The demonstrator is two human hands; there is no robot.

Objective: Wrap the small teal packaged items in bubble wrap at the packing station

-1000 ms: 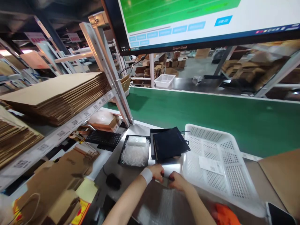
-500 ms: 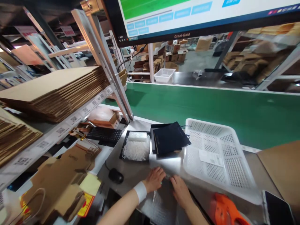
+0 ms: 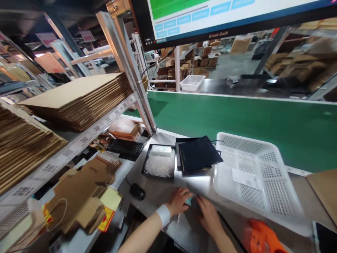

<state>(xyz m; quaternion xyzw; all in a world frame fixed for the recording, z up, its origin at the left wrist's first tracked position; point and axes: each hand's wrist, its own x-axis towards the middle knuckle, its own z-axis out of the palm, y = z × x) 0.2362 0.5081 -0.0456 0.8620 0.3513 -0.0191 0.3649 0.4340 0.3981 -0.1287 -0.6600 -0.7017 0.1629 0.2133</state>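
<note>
Near the front edge of the metal table, a sheet of clear bubble wrap (image 3: 184, 228) lies under my hands and hangs toward me. My left hand (image 3: 179, 201), with a white band at the wrist, has its fingers bent over the wrap's far end. Facing it, my right hand (image 3: 209, 213) grips the same end, its fingertips close to the left ones. Between them shows a small pale-blue piece (image 3: 189, 200), mostly covered by fingers. Beyond the hands sits a black box (image 3: 144, 172) with white shredded filler (image 3: 159, 164) and a bubble-wrapped item (image 3: 161, 151).
A dark navy bag (image 3: 198, 153) lies on another black box. To its right stands a white plastic basket (image 3: 279, 196) holding a paper slip. An orange tool (image 3: 263, 237), a phone (image 3: 326, 237) and a mouse (image 3: 137, 191) are around. A green conveyor (image 3: 237, 116) runs behind.
The view has swung slightly left, so things sit further right. My hands have drawn closer over the wrap's end, and the pale-blue piece now shows more between them.
</note>
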